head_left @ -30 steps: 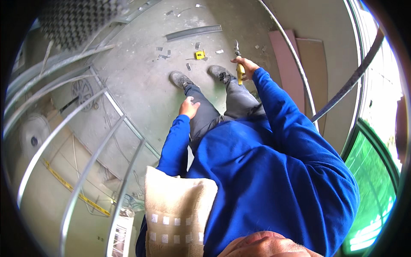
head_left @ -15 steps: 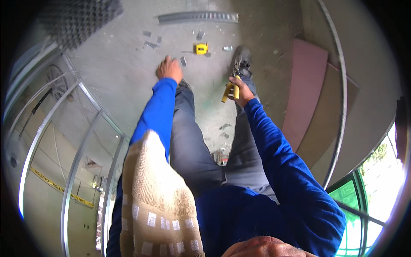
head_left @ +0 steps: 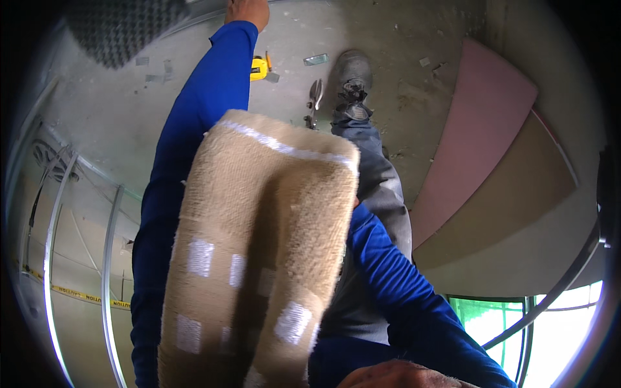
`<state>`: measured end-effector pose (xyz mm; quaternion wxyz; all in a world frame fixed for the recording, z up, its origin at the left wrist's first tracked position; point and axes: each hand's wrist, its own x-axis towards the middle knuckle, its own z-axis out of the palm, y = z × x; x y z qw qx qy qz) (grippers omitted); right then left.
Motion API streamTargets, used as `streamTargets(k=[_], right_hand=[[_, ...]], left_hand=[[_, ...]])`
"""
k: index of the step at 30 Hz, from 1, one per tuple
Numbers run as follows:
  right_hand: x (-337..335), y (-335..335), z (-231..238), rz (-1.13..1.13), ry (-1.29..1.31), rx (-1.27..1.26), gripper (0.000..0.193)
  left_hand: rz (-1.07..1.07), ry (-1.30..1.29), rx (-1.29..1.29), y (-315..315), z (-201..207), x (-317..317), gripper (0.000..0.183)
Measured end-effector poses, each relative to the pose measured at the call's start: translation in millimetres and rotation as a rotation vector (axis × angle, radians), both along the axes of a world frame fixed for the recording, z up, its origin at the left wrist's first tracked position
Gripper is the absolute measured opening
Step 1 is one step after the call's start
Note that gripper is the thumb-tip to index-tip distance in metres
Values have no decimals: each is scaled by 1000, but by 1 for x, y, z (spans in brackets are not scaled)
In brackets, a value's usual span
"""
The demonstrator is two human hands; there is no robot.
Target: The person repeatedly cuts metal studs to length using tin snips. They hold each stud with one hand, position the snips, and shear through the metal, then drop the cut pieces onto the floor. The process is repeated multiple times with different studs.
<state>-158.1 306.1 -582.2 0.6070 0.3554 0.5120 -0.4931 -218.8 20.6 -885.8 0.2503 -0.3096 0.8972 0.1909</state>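
Note:
At the top edge my left hand point(head_left: 248, 13) reaches beside a long thin metal track point(head_left: 204, 18). The frame cuts off its fingers, so its grip does not show. A brown towel with white squares point(head_left: 220, 174) hangs in front of me and covers nearly all of my right hand point(head_left: 356, 202). Past the towel's far edge stick out the steel jaws of tin snips point(head_left: 315, 97), in line with my right forearm; the towel conceals their handles. A yellow tape measure point(head_left: 259, 68) lies on the floor beside my left sleeve.
Small metal offcuts point(head_left: 315, 59) are scattered over the concrete floor. My right shoe point(head_left: 353, 71) stands beyond the towel. Pink board point(head_left: 475, 123) and brown board point(head_left: 517, 174) lean at the right. Metal framing point(head_left: 110, 278) with caution tape stands at the left; dark egg-crate foam point(head_left: 123, 29) is at upper left.
My left hand has stretched farther forward to the top edge. The towel has swung across the middle, covering my right hand and the snips' yellow handles, which showed before.

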Motion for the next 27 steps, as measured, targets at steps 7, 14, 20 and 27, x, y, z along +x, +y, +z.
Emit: streamTargets(k=[7, 14, 20, 27], right_hand=[[-20, -14, -2, -66, 1, -38, 62], [-32, -17, 6, -121, -57, 22, 47], [-25, -21, 8, 32, -75, 27, 46], [-15, -20, 12, 14, -92, 23, 43]], left_hand=[[-92, 137, -134, 3, -11, -11, 36], [486, 871, 151, -95, 83, -46, 26], [1187, 1007, 723, -142, 113, 10, 39], [2181, 1064, 1086, -18, 31, 68, 61]])
